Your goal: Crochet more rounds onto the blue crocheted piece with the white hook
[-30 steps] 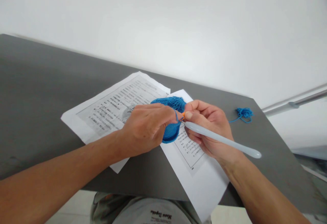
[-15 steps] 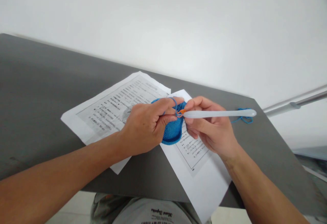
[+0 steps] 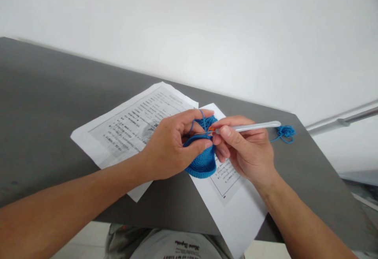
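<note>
A round blue crochet piece [image 3: 203, 162] with a raised rim hangs from the fingers of my left hand [image 3: 174, 142], thumb pressed on its upper edge. Blue yarn loops over the left forefinger. My right hand [image 3: 249, 144] grips a crochet hook [image 3: 254, 126] by its pale handle, pen-like, the handle pointing right. The hook's thin shaft lies at the piece's top edge, between the two hands. A small orange thing [image 3: 211, 129] sits by the right fingertips; its kind is unclear. More blue yarn [image 3: 206, 122] shows behind the hands.
Two printed sheets lie on the dark grey table [image 3: 53, 93]: a left sheet [image 3: 118, 127] and a right sheet [image 3: 236, 215] partly under my hands. A small tangle of blue yarn [image 3: 286, 133] rests at the right. A white wall [image 3: 189, 34] stands behind.
The hook's handle has tilted up and drawn back left, uncovering more of the yarn tangle. The crochet piece has turned and sits slightly lower. My left forefinger has lifted and straightened.
</note>
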The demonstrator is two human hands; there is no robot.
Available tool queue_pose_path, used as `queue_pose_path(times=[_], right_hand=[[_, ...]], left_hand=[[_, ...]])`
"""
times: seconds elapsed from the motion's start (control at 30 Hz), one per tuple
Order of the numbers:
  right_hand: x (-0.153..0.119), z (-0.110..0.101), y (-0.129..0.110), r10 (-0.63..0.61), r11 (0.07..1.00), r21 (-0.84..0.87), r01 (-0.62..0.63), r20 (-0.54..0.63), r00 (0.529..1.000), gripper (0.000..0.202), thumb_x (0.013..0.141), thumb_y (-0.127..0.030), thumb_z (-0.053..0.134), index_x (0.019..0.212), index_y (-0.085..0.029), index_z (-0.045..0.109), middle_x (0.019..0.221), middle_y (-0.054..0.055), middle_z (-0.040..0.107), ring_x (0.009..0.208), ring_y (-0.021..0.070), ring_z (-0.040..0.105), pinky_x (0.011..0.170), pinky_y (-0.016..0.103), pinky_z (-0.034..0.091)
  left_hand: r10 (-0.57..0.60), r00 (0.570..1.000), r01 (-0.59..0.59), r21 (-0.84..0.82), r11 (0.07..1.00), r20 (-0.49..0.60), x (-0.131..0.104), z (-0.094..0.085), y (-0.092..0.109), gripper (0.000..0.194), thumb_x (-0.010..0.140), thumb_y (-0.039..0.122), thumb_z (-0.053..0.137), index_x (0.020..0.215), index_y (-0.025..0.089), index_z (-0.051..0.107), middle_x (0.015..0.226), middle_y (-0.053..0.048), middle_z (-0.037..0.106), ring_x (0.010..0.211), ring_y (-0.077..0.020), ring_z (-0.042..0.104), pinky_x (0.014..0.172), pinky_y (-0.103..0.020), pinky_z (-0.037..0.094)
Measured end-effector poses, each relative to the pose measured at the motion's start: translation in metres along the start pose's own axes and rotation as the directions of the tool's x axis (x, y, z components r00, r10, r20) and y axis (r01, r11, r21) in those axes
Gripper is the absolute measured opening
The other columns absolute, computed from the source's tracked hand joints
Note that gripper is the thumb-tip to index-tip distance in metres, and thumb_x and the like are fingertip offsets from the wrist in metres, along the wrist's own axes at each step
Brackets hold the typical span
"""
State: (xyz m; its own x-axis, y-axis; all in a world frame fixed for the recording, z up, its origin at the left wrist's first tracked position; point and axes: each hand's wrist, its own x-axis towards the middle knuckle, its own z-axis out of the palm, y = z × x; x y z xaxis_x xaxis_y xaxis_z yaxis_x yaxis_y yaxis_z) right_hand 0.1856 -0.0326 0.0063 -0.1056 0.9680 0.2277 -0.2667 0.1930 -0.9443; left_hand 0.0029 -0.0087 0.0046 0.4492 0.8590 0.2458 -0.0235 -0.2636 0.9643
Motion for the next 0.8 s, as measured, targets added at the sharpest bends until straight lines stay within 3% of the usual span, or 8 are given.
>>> queue_pose_path(times=[0.13, 0.37, 0.6, 0.8], right_hand=[[-0.0009, 0.0014, 0.0030, 0.041, 0.999, 0.019, -0.040, -0.032, 0.999, 0.011, 0.086, -0.027, 0.084, 0.094, -0.021, 0.084, 0.055, -0.005, 0.061, 0.039, 0.0042, 0.048, 0.036, 0.016, 0.043], [-0.0021, 0.0055, -0.0042, 0.097, 0.995, 0.007, -0.097, -0.072, 0.993, 0.016, 0.089, -0.034, 0.080, 0.095, -0.019, 0.083, 0.059, -0.003, 0.063, 0.042, 0.0057, 0.046, 0.037, 0.019, 0.040], [-0.0021, 0.0050, -0.0052, 0.025, 0.998, -0.055, -0.031, -0.114, 0.993, 0.012, 0.087, -0.032, 0.082, 0.088, -0.021, 0.078, 0.057, -0.004, 0.063, 0.043, 0.0072, 0.047, 0.040, 0.021, 0.038], [-0.0006, 0.0040, 0.0002, -0.096, 0.975, -0.215, 0.057, -0.174, 0.980, 0.015, 0.086, -0.038, 0.084, 0.084, -0.024, 0.079, 0.080, 0.000, 0.073, 0.061, 0.0110, 0.059, 0.055, 0.025, 0.049]], left_hand=[[-0.117, 0.992, 0.126, -0.200, 0.972, 0.058, 0.0016, 0.0005, -0.0004, 0.069, 0.080, 0.016, 0.078, 0.144, 0.008, 0.054, 0.088, -0.006, 0.079, 0.081, -0.0206, 0.076, 0.077, -0.032, 0.057], [-0.176, 0.982, 0.190, -0.281, 0.941, 0.076, 0.0020, -0.0004, 0.0041, 0.092, 0.079, 0.013, 0.079, 0.161, 0.010, 0.037, 0.084, 0.000, 0.076, 0.079, -0.0149, 0.071, 0.076, -0.027, 0.052], [-0.170, 0.983, 0.181, -0.310, 0.933, 0.064, 0.0016, -0.0001, 0.0076, 0.094, 0.077, 0.009, 0.079, 0.161, 0.008, 0.036, 0.077, 0.004, 0.070, 0.073, -0.0112, 0.065, 0.070, -0.023, 0.049], [-0.167, 0.984, 0.176, -0.368, 0.913, 0.058, 0.0033, -0.0008, 0.0014, 0.091, 0.077, 0.012, 0.083, 0.157, 0.009, 0.041, 0.075, 0.005, 0.067, 0.071, -0.0105, 0.062, 0.068, -0.023, 0.048]])
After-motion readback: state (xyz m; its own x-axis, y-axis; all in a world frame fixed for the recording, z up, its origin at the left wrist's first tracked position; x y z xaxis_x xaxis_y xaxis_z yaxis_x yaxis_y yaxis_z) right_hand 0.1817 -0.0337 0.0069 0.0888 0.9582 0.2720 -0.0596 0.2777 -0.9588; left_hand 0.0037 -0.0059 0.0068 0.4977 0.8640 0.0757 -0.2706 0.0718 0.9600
